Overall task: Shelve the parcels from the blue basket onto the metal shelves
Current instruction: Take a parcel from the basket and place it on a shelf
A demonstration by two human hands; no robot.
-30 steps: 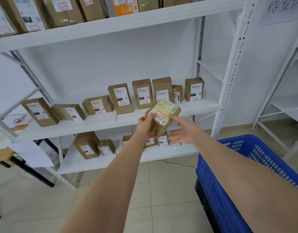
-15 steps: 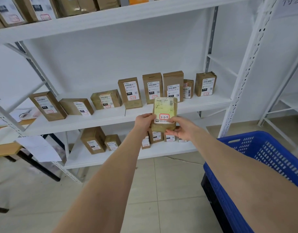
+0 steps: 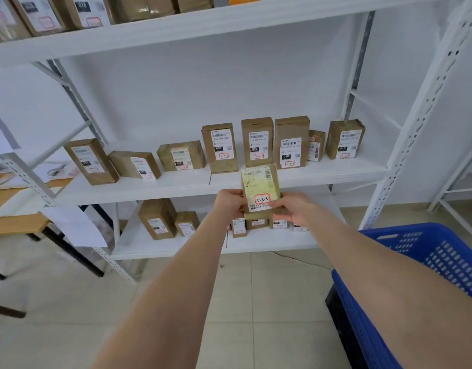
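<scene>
Brown parcels (image 3: 257, 141), white shelves (image 3: 336, 173), blue basket (image 3: 416, 262)

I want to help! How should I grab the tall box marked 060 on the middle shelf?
Probably the upper half, from the front, fingers on both side faces: the 060 box stands upright, taller than the wrapped parcel to its left, with a narrow gap on the right.

Plain white room with a pale tiled floor.
A white wall (image 3: 189, 102) fills the upper middle of the frame in soft, even light. Beige floor tiles (image 3: 269, 302) cover the bottom, with a crack just right of centre. At the left edge stands a wooden table (image 3: 16, 225) with dark legs, papers (image 3: 56, 169) lying on it.
</scene>
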